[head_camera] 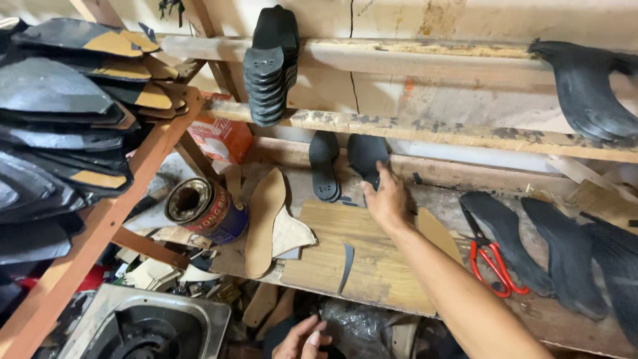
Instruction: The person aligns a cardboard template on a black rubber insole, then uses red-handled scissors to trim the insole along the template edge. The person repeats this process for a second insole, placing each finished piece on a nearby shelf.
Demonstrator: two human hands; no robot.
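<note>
My right hand point(387, 199) reaches forward over a wooden board point(372, 259) and its fingers grip the lower edge of a black shoe sole point(365, 156) that leans against the back ledge. A second stack of black soles point(323, 166) stands just to its left. My left hand point(302, 340) hangs low at the bottom edge, below the bench, fingers loosely curled with nothing seen in them. A tan insole point(264, 219) and a pale cut piece point(292, 234) lie left of the board.
Red-handled scissors point(490, 258) and several black soles point(565, 259) lie on the right. A tipped glue can point(203, 207) is at the left, beside a wooden rack of stacked soles point(60, 126). More black soles point(269, 66) hang on the upper rail. A grey machine housing point(143, 326) sits below.
</note>
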